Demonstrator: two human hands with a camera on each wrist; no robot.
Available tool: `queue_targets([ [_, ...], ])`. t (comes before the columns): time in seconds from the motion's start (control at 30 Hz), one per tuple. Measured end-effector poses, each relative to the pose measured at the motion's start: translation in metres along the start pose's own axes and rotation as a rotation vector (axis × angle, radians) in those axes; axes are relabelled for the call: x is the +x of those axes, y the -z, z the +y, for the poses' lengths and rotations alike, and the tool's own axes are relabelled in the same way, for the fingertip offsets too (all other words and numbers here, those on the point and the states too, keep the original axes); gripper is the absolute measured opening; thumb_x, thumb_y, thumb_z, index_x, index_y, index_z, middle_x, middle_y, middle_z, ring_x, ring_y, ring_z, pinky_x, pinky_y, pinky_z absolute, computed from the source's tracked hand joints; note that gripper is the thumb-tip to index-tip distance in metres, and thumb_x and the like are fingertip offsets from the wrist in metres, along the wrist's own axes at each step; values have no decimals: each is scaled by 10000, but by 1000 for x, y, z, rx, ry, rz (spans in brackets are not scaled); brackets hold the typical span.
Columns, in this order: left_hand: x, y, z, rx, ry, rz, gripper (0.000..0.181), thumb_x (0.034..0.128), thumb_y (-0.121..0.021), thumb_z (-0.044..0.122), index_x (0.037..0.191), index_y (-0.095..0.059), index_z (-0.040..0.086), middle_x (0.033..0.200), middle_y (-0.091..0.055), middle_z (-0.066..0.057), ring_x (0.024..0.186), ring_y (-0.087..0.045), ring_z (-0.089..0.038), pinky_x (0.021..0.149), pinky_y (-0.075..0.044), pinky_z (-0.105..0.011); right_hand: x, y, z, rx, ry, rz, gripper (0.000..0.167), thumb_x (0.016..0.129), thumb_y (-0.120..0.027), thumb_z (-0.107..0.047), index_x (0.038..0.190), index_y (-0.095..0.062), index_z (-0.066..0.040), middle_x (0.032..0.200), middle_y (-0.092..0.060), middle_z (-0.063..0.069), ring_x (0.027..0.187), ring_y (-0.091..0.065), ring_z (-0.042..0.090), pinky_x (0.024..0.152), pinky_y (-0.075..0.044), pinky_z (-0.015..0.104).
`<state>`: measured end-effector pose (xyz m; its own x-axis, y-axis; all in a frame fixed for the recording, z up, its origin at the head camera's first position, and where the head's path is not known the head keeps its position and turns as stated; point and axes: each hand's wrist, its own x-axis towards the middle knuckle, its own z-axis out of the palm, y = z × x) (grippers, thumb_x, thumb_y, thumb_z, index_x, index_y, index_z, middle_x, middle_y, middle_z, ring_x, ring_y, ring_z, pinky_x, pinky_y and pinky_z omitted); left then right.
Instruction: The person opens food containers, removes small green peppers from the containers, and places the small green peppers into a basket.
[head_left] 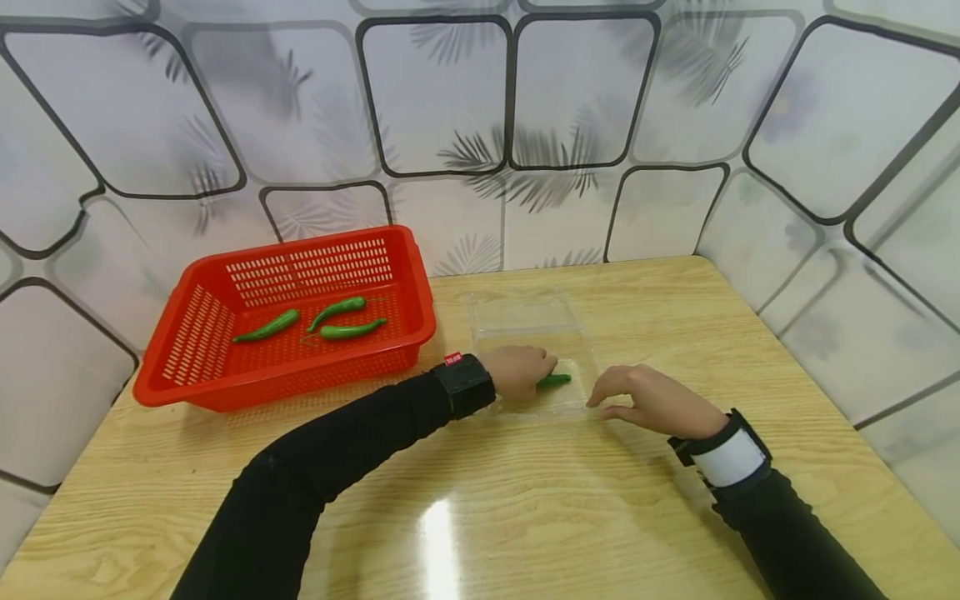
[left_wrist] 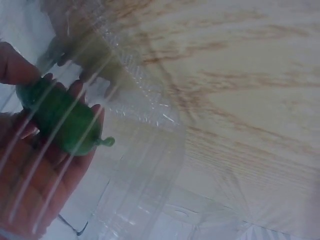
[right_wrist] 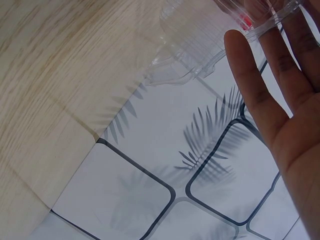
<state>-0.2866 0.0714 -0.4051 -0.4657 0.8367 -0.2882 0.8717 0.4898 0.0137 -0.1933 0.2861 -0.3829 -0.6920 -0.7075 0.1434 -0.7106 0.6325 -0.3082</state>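
Note:
In the head view a clear plastic box lies with its lid folded back on the table. My left hand reaches into it and holds a green chili pepper low over its base. The left wrist view shows the pepper through the clear wall, between thumb and fingers. At the box's right edge is my right hand, fingers bent down, thumb apart from them. In the right wrist view, fingers of the right hand touch the box's clear rim.
A red plastic basket stands at the left with several green chili peppers on its floor. The wooden table meets a patterned wall at the back and right.

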Motion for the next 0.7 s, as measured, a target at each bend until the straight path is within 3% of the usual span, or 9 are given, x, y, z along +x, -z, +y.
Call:
queue_targets([
  [0.27,-4,4,1,11,3,11,262,958,-493,162,1205,-518,79,1116,-563,-76,938,-571,-170,822,-484,-299,0,0,0,-10,13,10,180,778,-729,-69,940,-723,-147,931,-689,-25,870,-649,153,741,-542,301],
  [0.5,-11,17,4,-6,-14,0,241,969,-489,169,1190,-494,72,1084,-604,-73,961,-597,-181,830,-480,-291,0,0,-1,-14,-1,7,169,777,-732,-86,938,-725,-138,934,-691,-30,877,-650,142,750,-544,298],
  [0.7,-20,28,6,7,20,5,279,972,-488,190,1225,-484,74,1100,-617,-69,978,-611,-186,840,-490,-290,0,0,-1,-6,-8,-3,177,779,-729,-70,941,-724,-141,936,-690,-24,871,-650,151,746,-543,301],
])
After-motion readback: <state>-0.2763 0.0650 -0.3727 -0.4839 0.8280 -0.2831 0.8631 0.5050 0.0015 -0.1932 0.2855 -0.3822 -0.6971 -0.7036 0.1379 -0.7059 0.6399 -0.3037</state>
